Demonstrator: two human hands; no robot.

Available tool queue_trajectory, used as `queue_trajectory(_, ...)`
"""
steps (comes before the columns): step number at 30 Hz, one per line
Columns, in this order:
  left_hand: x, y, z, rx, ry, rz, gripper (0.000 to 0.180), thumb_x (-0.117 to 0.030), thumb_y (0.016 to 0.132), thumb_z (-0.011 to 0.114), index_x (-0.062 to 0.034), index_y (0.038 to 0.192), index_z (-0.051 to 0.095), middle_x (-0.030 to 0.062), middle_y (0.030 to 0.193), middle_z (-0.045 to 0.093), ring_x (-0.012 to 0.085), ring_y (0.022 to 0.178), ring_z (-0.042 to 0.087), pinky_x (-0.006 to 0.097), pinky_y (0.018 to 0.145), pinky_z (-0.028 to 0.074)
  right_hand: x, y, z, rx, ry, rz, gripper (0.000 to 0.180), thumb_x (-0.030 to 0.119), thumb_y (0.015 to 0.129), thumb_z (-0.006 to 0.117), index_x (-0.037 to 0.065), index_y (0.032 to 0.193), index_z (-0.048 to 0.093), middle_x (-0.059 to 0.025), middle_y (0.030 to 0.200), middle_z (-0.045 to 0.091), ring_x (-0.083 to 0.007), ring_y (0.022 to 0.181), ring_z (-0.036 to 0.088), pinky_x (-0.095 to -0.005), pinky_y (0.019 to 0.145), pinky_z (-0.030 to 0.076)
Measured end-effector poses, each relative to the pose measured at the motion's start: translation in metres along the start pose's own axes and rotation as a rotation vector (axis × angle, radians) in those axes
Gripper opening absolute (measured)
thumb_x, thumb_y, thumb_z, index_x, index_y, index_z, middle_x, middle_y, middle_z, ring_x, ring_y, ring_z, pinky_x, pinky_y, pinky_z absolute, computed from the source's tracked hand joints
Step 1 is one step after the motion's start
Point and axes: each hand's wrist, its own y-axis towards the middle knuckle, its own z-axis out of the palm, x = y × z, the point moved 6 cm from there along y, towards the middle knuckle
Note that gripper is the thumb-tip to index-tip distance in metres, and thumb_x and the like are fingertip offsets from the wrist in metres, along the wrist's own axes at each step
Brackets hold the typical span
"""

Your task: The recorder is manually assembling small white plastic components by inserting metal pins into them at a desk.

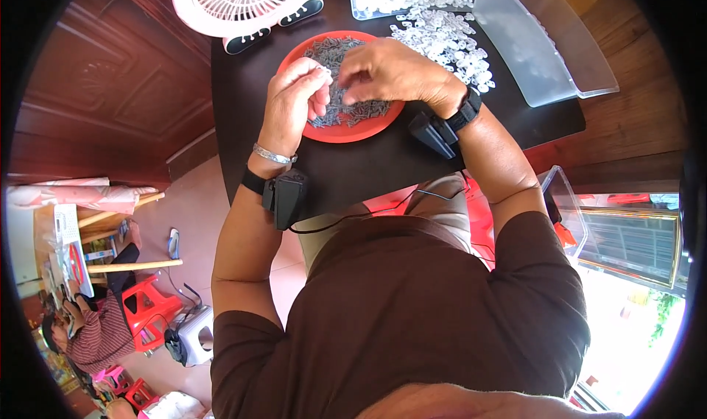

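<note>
Over a red round tray (346, 133) heaped with grey screws (331, 114), both my hands are raised close together. My left hand (294, 99) is closed, pinching a small white plastic piece (326, 73) between thumb and forefinger. To its right, my right hand (394, 73) arches over the screws with curled fingers. A gap shows between its thumb and forefinger, and I see nothing held there. Loose white plastic pieces (449, 40) lie spread on the dark table (331, 172) beyond my right hand.
A pink-and-white fan (247, 6) stands at the far left of the table. At the back, a clear bin (372, 12) holds more white pieces; a translucent bin (541, 58) lies at the right. A red stool (151, 312) and another person (99, 334) are at the lower left.
</note>
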Motion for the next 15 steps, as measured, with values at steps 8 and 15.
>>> queue_trajectory(8,0.0,0.002,-0.004,-0.1,-0.065,0.011,0.02,-0.019,0.09,0.05,-0.0053,0.078,0.058,-0.0005,0.062,0.055,0.0062,0.051,0.048,0.018,0.046,0.035,-0.002,-0.001,0.017,-0.034,-0.262,-0.034,0.011,0.014,0.076,0.066,0.005,0.083,0.063,-0.0086,0.081,0.059,-0.0288,0.081,0.06,-0.0381,0.07,0.047)
queue_trajectory(15,-0.001,0.0,-0.009,-0.1,-0.039,0.018,0.02,-0.019,0.093,0.048,-0.003,0.086,0.058,0.0006,0.066,0.054,0.0064,0.053,0.048,0.019,0.049,0.035,0.002,-0.001,0.009,0.028,-0.186,-0.025,0.01,0.014,0.077,0.064,0.006,0.082,0.062,-0.0083,0.08,0.059,-0.029,0.08,0.059,-0.0387,0.07,0.047)
